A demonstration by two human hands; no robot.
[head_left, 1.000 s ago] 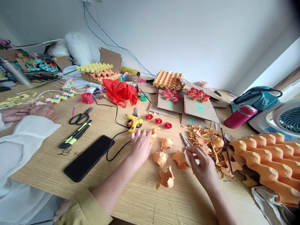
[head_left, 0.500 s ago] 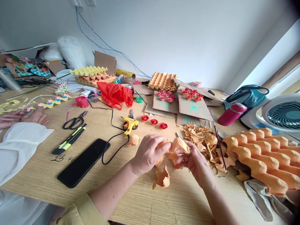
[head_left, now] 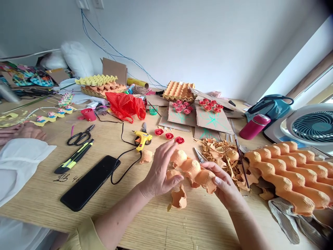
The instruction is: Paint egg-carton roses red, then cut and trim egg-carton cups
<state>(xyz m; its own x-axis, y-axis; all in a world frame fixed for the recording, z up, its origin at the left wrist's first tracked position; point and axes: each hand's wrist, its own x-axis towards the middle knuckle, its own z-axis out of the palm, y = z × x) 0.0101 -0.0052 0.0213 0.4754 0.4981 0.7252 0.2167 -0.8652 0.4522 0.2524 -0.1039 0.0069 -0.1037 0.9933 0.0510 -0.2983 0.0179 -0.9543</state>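
A short strip of orange egg carton cups (head_left: 191,169) is in my right hand (head_left: 226,185), which pinches its right end between thumb and fingers. My left hand (head_left: 158,170) is open at the strip's left end, thumb and fingers apart; whether it touches the strip I cannot tell. Another orange cup piece (head_left: 172,173) shows beside the left thumb, partly hidden. Just below lies a loose cut cup (head_left: 179,198) with a jagged rim. A pointed metal blade (head_left: 199,155) pokes out beyond the right fingers.
Orange carton scraps (head_left: 218,151) and a large egg tray (head_left: 283,173) lie to the right. Three red paper roses (head_left: 169,135) sit ahead. On the left are a yellow glue gun (head_left: 142,139), scissors (head_left: 80,136), a utility knife (head_left: 74,158), a phone (head_left: 90,182) and another person's hands (head_left: 26,132).
The carton strip has turned and come lower, showing several cup bottoms. My left hand's fingers have spread and moved off the piece they were on. The view has shifted slightly.
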